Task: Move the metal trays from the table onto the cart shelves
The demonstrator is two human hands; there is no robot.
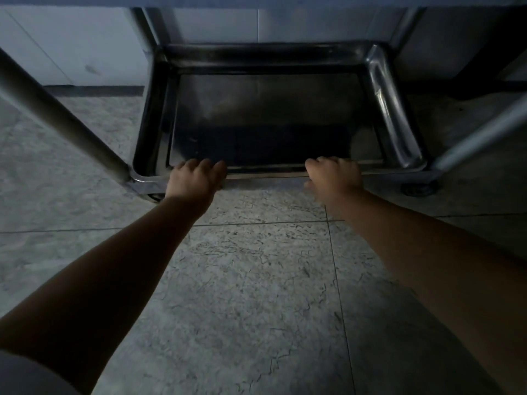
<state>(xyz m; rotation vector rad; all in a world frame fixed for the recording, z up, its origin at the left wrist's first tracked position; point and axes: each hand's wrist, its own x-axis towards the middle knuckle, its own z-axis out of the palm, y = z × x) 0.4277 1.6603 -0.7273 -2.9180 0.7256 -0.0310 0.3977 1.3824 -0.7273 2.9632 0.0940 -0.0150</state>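
curling over the near rim of the metal tray (265, 109), left hand (194, 181) and right hand (332, 175) both hold it, seated low on the cart's bottom shelf (393, 109). placing step looks nearly done; next, let go and rise. one tray, one cart, two hands visible.

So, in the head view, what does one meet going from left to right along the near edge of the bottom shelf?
Grey metal cart post → left hand → shiny flat metal tray → right hand → black caster wheel.
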